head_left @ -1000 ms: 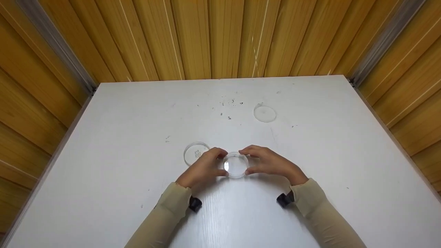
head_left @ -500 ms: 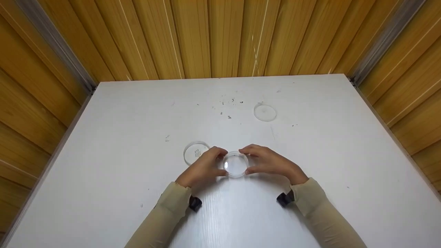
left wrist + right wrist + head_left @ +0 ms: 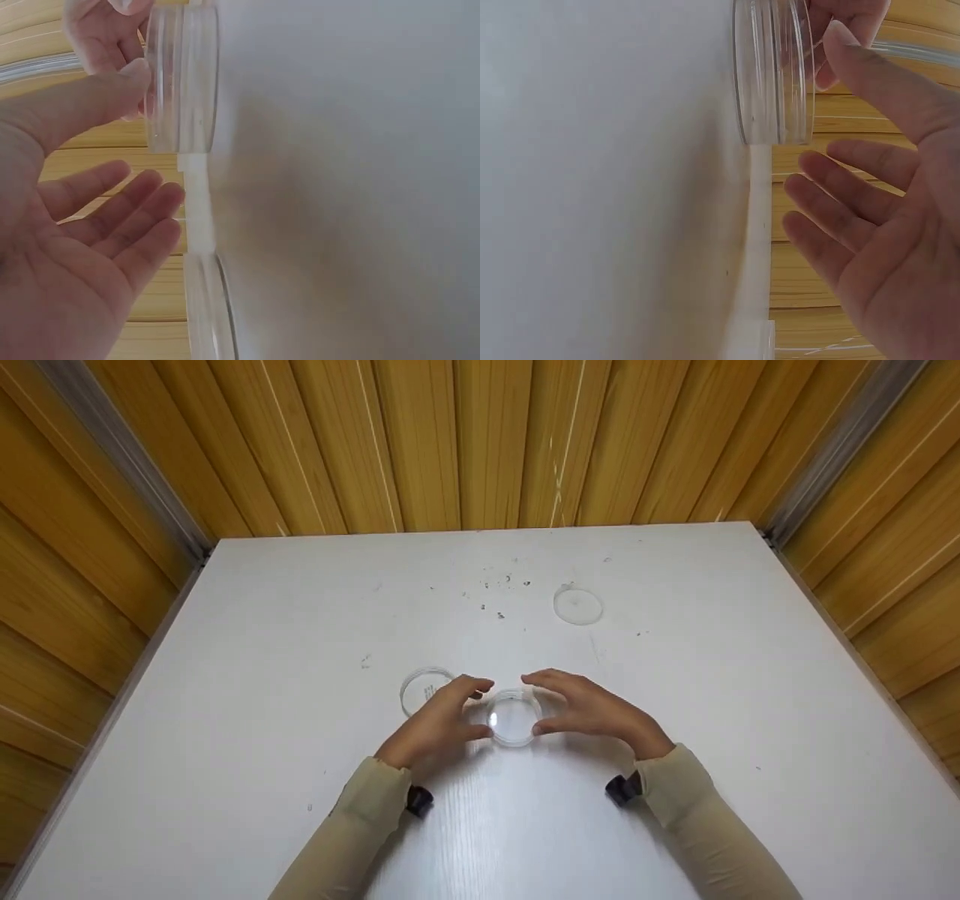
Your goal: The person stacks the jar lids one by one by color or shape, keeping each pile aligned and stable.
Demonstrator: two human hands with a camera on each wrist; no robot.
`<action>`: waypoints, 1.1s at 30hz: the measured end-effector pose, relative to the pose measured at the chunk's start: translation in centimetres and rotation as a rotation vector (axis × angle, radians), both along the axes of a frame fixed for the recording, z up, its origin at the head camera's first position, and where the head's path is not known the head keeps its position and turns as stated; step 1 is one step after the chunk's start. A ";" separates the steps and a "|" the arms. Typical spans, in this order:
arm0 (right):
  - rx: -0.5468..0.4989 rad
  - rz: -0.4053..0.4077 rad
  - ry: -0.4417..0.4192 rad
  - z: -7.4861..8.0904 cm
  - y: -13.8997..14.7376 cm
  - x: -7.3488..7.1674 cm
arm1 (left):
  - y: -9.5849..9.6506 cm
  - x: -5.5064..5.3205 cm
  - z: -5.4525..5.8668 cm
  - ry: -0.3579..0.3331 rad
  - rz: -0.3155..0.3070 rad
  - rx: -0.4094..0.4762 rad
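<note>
A clear, round petri dish (image 3: 514,721) sits flat on the white table between my two hands. From the side, in the left wrist view, the petri dish (image 3: 184,82) shows several stacked rims. My left hand (image 3: 439,718) stands at its left side, thumb tip at the rim and relaxed fingers spread off it. On the right side my right hand (image 3: 592,709) mirrors this, its thumb near the rim and its fingers (image 3: 840,187) loose and apart from the dish. Partly hidden behind my left hand lies another clear dish (image 3: 409,694) with small printed text.
A shallow clear round dish or lid (image 3: 577,606) lies farther back, right of centre. Dark specks and scuffs mark the white table (image 3: 247,660). Yellow wood-look panels (image 3: 487,450) rise behind its back edge and along both sides.
Both hands have loosened from the petri dish: the fingers have lifted off its far rim and spread outward. The dish stays in place, as do the other two clear pieces.
</note>
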State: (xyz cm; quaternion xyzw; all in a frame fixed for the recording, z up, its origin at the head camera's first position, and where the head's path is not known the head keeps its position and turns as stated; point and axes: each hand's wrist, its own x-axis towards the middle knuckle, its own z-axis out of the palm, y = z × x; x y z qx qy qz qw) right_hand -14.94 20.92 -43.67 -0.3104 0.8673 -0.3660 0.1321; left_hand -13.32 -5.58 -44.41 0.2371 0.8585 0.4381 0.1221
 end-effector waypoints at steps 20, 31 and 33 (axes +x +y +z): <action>0.043 -0.029 0.013 3.2 -3.6 -0.9 | -4.7 -1.2 1.2 0.027 0.145 -0.049; 0.167 -0.025 -0.081 4.2 -8.5 -1.6 | -8.2 -2.0 0.5 -0.035 0.172 -0.161; 0.207 -0.039 -0.105 4.2 -9.4 -1.8 | -8.4 -2.2 0.3 -0.044 0.170 -0.188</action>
